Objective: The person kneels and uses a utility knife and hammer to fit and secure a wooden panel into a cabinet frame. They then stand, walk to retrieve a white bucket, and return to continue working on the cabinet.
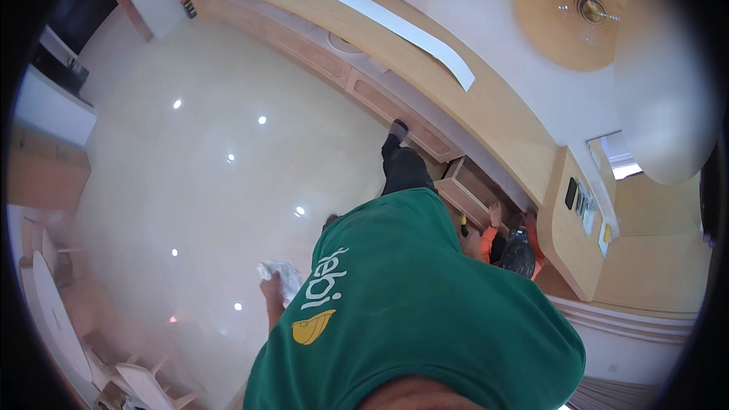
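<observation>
Bundle, white and crumpled, sits in your left hand, out past the left edge of your green shirt and above the pale, shiny floor. Your fingers are closed around its near left part, while the rest puffs out to the right; whether it is cloth or plastic, you cannot tell from here. At the right edge of your shirt shows a hand that seems to be your right one, close to a yellow-and-black tool. Whether it grips that tool or only lies beside it, you cannot tell.

Just to the right, a co-worker in orange sleeves bends low, one bare hand at an open wooden drawer. Your foot stands near the row of low cabinets. Above them runs a long, light wooden desk, bearing a long white strip toward its far side. On its right end lie a black phone-like thing and, beside it, some clear packets. Well to your left, a brown box stands by the wall.
</observation>
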